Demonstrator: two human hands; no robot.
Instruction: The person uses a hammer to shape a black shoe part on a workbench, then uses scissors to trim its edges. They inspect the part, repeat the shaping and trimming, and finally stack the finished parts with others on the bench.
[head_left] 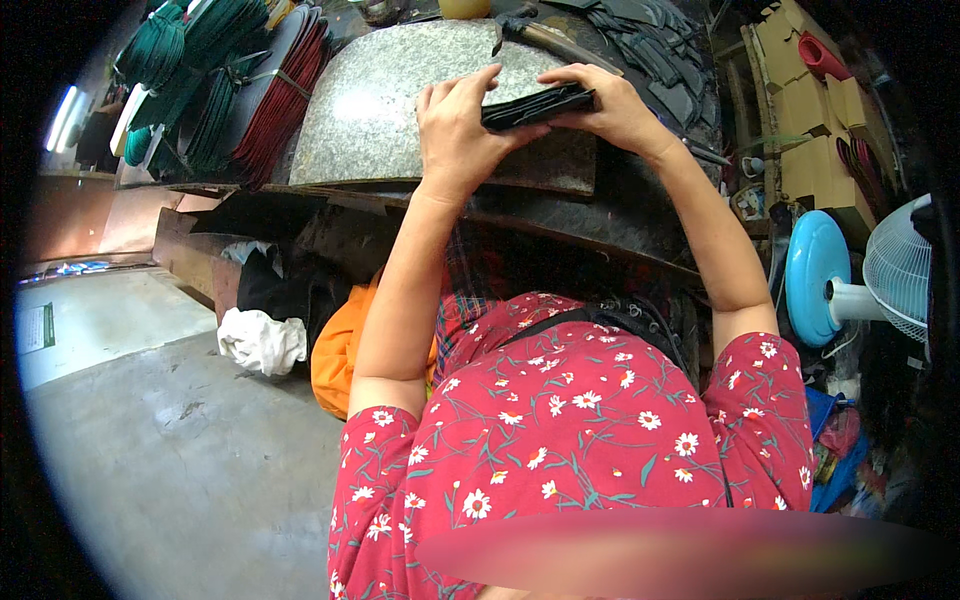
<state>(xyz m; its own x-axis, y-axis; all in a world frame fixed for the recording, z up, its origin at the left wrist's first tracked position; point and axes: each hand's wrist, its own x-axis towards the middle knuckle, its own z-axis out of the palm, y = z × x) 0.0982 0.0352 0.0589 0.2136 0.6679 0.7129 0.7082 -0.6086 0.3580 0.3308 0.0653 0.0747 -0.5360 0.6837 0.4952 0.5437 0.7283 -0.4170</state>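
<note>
Above the work table, my left hand (pixel 452 135) and my right hand (pixel 612 112) hold a small stack of thin black flat pieces (pixel 537 106) between them. The left fingers and thumb grip the stack's left end. On the other end, the right fingers curl over the top edge, with part of that grip hidden. Beneath the hands lies a speckled grey stone slab (pixel 370 100). A hammer (pixel 545 40) with a wooden handle rests at the slab's far right, beyond my right hand.
Tied bundles of green strips (pixel 212 75) and red-edged sheets (pixel 280 105) stand left of the slab. Loose black pieces (pixel 655 50) pile up at far right. Cardboard boxes (pixel 800 110) and a fan with a blue base (pixel 817 278) are on my right. White cloth (pixel 262 342) hangs at lower left.
</note>
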